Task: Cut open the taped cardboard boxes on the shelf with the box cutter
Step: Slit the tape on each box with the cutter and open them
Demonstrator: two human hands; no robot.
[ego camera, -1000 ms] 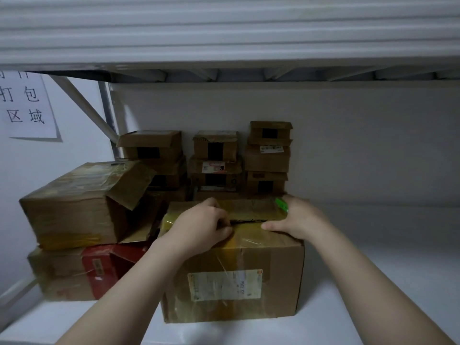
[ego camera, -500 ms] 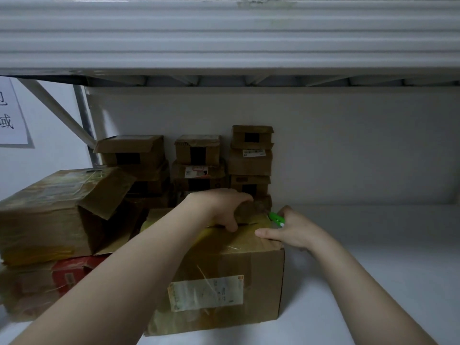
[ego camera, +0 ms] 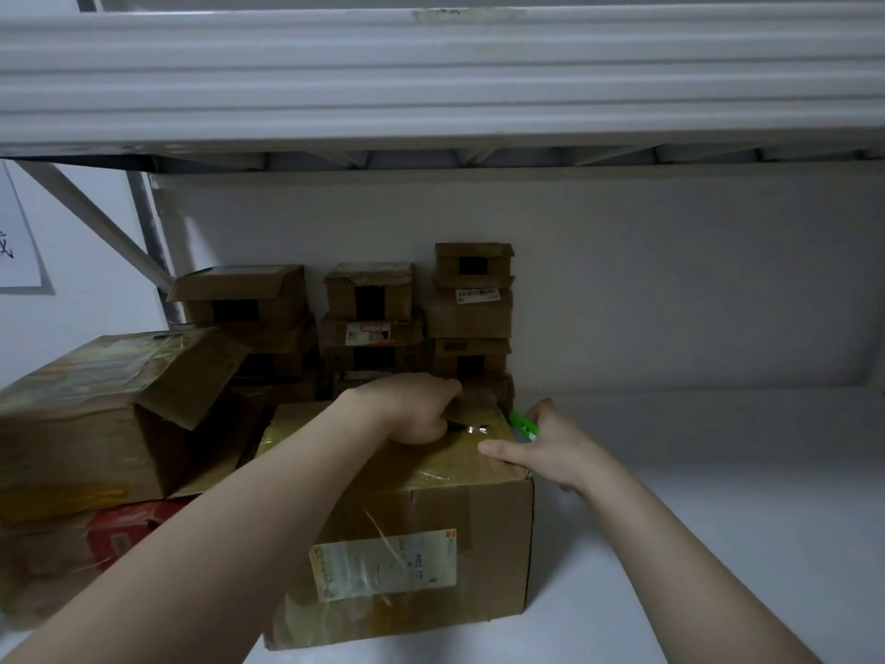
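Note:
A taped cardboard box (ego camera: pixel 469 524) with a white label stands on the white shelf in front of me. My left hand (ego camera: pixel 412 409) grips the far top flap (ego camera: pixel 479 402) of this box, fingers curled round its edge. My right hand (ego camera: pixel 550 445) rests at the box's top right corner with the thumb stretched over the tape, and it holds a green box cutter (ego camera: pixel 523 425) whose tip sticks out beyond the hand. The blade is hidden.
An opened large box (ego camera: pixel 96 419) lies on a red-printed box (ego camera: pixel 119 534) at left. Small boxes (ego camera: pixel 471 309) are stacked against the back wall. The upper shelf beam (ego camera: pixel 431 79) hangs low overhead. White shelf surface (ego camera: pixel 718 496) stretches to the right.
My left hand has moved from the tape seam to the far flap and lifted it slightly. My right hand slid back toward the box's right corner. The view shifted right.

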